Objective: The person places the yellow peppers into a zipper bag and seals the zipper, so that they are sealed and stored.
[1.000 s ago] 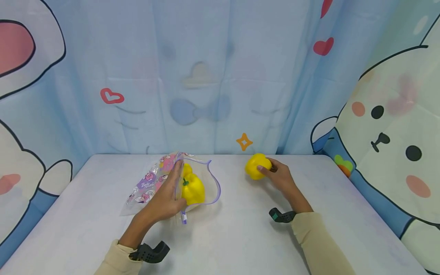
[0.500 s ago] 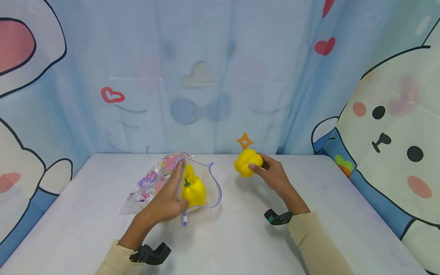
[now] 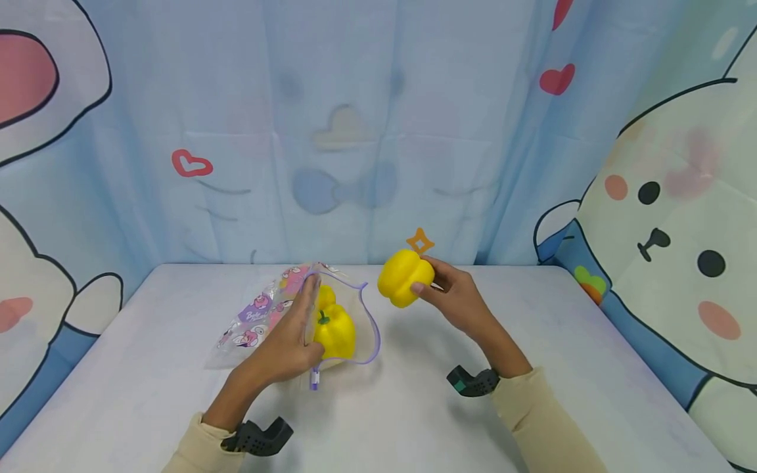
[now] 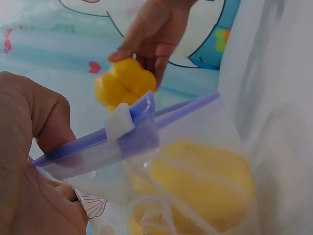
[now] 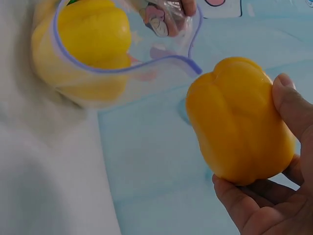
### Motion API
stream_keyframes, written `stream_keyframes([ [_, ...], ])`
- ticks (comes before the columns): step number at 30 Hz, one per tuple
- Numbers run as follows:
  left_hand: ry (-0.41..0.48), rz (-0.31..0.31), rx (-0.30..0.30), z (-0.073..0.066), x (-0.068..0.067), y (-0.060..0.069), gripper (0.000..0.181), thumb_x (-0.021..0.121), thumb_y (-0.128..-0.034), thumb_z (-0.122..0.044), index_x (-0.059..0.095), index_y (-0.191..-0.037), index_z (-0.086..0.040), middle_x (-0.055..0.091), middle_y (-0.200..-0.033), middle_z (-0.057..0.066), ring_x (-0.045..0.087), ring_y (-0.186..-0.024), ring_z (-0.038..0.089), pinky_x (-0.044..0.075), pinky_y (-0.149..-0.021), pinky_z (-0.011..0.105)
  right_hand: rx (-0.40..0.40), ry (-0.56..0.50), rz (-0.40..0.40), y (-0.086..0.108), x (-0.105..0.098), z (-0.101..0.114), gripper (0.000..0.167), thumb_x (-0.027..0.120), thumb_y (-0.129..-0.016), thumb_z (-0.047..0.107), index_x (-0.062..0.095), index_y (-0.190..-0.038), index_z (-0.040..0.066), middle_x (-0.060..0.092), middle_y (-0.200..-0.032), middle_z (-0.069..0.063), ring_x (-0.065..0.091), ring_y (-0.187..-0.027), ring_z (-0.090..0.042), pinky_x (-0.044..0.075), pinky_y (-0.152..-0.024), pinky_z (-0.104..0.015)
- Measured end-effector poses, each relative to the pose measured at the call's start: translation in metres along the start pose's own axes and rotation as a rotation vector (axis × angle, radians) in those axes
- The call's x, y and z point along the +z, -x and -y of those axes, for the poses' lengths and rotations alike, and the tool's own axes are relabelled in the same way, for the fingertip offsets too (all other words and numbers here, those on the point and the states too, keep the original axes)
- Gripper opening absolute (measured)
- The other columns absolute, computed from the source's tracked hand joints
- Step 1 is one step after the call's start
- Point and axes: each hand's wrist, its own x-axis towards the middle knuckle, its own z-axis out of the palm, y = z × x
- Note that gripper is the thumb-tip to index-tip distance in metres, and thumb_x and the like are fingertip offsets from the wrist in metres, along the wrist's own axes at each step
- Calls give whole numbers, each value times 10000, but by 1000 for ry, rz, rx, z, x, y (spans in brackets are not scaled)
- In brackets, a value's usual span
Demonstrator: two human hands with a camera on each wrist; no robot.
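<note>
My right hand (image 3: 464, 302) holds a yellow bell pepper (image 3: 404, 279) above the table, thumb on the near side and fingers on the other. In the right wrist view this pepper (image 5: 239, 122) is tilted close to the bag's mouth. My left hand (image 3: 288, 345) grips the rim of a clear printed slider bag (image 3: 254, 322), whose purple-edged mouth gapes to the right. Inside the bag sits another yellow bell pepper (image 3: 336, 334) with a green stem; more yellow shows behind it, partly hidden. A white slider (image 4: 119, 122) sits on the purple zip in the left wrist view.
The white table (image 3: 408, 420) reaches back to a light blue curtain (image 3: 331, 79) printed with cartoon animals and hearts. Black wrist cameras (image 3: 257, 438) are strapped on both wrists, below beige sleeves (image 3: 544, 420).
My right hand has carried its bell pepper left and slightly upward, nearer to the bag's mouth, tilting it. My left hand has stayed nearly still on the bag.
</note>
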Motion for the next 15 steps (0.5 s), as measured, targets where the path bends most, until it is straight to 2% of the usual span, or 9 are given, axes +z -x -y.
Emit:
stream_keyframes([
  [6, 11, 7, 0, 2, 0, -1, 1048, 600, -738, -31, -55, -1555, -71, 3, -1627, 45, 42, -1476, 226, 84, -1159, 487, -89, -53, 94, 7, 9, 19, 619, 673, -914, 132, 406, -1457, 3, 530, -1342, -183, 588, -1166, -300, 500, -923, -304],
  [15, 6, -4, -18, 4, 2, -1, 1051, 616, -728, -61, -27, -1559, -71, 19, -1625, 17, 53, -1473, 206, 105, -1152, 453, -158, -163, 247, 13, 26, 31, 604, 689, -892, 84, 436, -1431, -16, 519, -1369, -170, 609, -1119, -274, 500, -934, -347],
])
